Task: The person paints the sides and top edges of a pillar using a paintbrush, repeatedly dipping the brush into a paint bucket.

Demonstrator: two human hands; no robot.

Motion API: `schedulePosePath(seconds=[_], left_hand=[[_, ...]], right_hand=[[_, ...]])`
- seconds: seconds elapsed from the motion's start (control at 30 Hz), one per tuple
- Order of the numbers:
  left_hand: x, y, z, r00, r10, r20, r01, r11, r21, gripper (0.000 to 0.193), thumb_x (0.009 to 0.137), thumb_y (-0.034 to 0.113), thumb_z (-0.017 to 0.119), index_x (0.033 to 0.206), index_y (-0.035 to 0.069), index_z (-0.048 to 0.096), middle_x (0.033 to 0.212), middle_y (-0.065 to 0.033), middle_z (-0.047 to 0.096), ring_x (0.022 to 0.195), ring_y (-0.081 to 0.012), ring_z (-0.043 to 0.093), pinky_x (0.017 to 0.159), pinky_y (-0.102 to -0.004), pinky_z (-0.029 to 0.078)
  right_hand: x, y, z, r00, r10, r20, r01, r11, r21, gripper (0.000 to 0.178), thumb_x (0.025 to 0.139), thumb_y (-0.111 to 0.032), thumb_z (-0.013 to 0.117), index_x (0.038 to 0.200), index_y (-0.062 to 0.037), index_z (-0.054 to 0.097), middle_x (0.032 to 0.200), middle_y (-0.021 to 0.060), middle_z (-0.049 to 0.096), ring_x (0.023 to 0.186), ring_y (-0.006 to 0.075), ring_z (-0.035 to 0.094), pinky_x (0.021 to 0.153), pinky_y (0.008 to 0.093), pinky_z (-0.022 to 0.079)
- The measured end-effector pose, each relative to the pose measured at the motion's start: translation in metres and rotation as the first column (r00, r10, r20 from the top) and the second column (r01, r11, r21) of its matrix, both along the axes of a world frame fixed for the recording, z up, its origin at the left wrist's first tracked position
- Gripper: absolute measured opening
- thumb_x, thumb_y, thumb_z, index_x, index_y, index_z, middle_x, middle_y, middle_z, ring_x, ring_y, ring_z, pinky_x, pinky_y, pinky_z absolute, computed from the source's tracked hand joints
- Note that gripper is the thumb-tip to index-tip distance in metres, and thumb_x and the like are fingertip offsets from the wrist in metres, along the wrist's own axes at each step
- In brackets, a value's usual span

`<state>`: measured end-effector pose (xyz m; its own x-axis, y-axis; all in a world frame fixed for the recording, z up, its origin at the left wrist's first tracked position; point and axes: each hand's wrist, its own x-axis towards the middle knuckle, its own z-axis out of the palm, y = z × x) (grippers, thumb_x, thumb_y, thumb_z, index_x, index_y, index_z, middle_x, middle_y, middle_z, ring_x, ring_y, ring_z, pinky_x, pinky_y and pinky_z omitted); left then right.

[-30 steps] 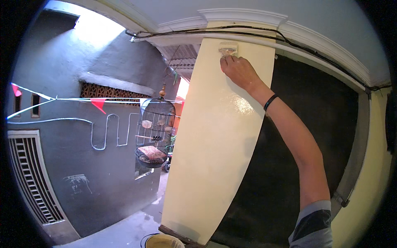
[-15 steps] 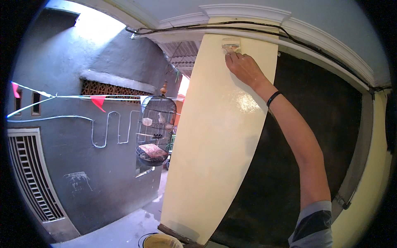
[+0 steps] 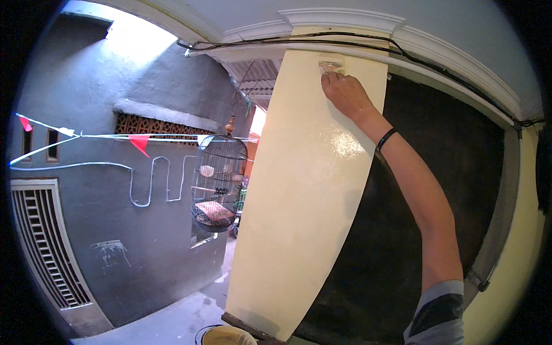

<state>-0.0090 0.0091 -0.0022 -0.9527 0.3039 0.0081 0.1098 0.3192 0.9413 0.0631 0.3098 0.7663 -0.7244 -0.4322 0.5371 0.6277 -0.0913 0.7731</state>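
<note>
My right hand [image 3: 347, 95] is closed round a paintbrush [image 3: 332, 65] high on a pale yellow pillar [image 3: 293, 190]. The brush's bristle end lies against the wall just below a white pipe; its handle is hidden in my fingers. A wet sheen shows on the yellow surface below my wrist, which wears a dark band. At the pillar's foot stands a bucket [image 3: 229, 335], cut off by the lower edge, with yellowish stuff inside. My left hand is out of the picture.
A black birdcage [image 3: 219, 184] hangs left of the pillar. Strings with red and white pennants [image 3: 140, 144] cross before a grey wall [image 3: 167, 241]. Dark cables [image 3: 339, 35] run along the pipe above the brush. Right of the pillar is a dark panel [image 3: 425, 259].
My right hand and the paintbrush have shifted slightly to the right and a little down along the top of the pillar. The hold on the brush is the same.
</note>
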Motion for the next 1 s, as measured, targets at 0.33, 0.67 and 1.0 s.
schedulePosePath(seconds=[0.33, 0.67, 1.0], left_hand=[[-0.005, -0.002, 0.007, 0.999, -0.051, -0.012, 0.052, 0.998, 0.035, 0.064, 0.096, 0.055, 0.055, 0.098, -0.008, 0.062, 0.084, -0.0273, 0.066, 0.076, -0.0406, 0.061, 0.070, -0.0485, 0.048], [-0.002, -0.004, 0.013, 0.997, -0.054, -0.062, 0.053, 0.998, -0.026, 0.066, 0.095, 0.058, 0.055, 0.095, -0.007, 0.063, 0.083, -0.0266, 0.066, 0.075, -0.0413, 0.061, 0.068, -0.0491, 0.047], [-0.005, -0.002, 0.006, 0.998, -0.048, -0.045, 0.051, 0.996, 0.078, 0.061, 0.095, 0.056, 0.058, 0.087, -0.005, 0.060, 0.077, -0.0214, 0.064, 0.070, -0.0318, 0.055, 0.066, -0.0458, 0.046]], right_hand=[[0.035, 0.002, 0.002, 0.998, 0.069, 0.002, -0.069, 0.994, 0.081, 0.004, 0.082, -0.006, 0.062, 0.084, -0.0023, 0.063, 0.082, 0.0112, 0.067, 0.077, 0.0205, 0.072, 0.059, 0.0309, 0.060], [0.063, -0.002, -0.001, 0.999, 0.014, -0.036, -0.015, 0.999, -0.030, 0.010, 0.086, -0.006, 0.060, 0.093, -0.0001, 0.060, 0.094, 0.0142, 0.068, 0.078, 0.0242, 0.072, 0.065, 0.0338, 0.059], [0.090, 0.001, 0.001, 0.998, 0.052, -0.026, -0.052, 0.998, 0.020, 0.010, 0.091, -0.010, 0.060, 0.095, -0.0010, 0.060, 0.085, 0.0118, 0.068, 0.073, 0.0246, 0.071, 0.062, 0.0356, 0.058]])
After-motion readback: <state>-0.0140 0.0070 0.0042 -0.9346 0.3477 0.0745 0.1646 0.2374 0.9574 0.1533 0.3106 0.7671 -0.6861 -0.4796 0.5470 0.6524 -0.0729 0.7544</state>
